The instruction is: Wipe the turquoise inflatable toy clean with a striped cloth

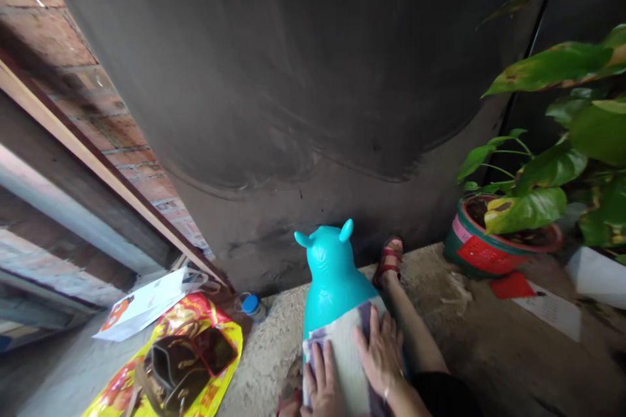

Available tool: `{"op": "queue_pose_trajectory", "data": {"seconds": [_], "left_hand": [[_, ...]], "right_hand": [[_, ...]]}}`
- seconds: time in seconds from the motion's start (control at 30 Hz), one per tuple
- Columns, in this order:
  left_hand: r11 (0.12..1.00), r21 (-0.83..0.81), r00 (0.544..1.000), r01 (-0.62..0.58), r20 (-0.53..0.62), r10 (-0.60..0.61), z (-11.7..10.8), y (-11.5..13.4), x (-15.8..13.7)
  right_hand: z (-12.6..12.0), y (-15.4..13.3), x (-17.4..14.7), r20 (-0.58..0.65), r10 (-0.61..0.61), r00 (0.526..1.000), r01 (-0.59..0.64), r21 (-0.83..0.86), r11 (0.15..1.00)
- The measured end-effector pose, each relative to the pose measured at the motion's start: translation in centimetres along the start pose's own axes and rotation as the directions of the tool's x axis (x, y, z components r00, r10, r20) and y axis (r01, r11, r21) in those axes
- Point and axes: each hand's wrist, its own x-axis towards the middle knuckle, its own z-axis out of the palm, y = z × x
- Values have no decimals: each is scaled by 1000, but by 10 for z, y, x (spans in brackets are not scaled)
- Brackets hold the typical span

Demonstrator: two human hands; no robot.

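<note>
Glossy plastic toy; woven cloth; rough concrete floor.

The person's left hand and right hand are bare, with no gloves and no sleeves reaching the wrists. A thin ring circles one finger of the right hand, near its lower edge. Beyond the right hand, the foot wears a dark red strappy sandal with several bands across the top. Just below the right hand, dark cloth covers the upper leg; the lower leg is uncovered.
</note>
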Motion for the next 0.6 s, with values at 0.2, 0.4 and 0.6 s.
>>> {"op": "queue_pose_trajectory", "data": {"seconds": [0.2, 0.4, 0.6], "left_hand": [[1000, 7, 997, 16, 80, -17, -38, 34, 15], [991, 134, 993, -18, 115, 3, -20, 18, -2], [986, 141, 987, -89, 147, 68, -7, 7, -2]], "right_hand": [[-27, -26, 65, 96, -15, 995, 14, 14, 1000], [-3, 12, -21, 92, 103, 990, -105, 11, 994], [4, 25, -21, 69, 54, 996, -58, 61, 996]]}}
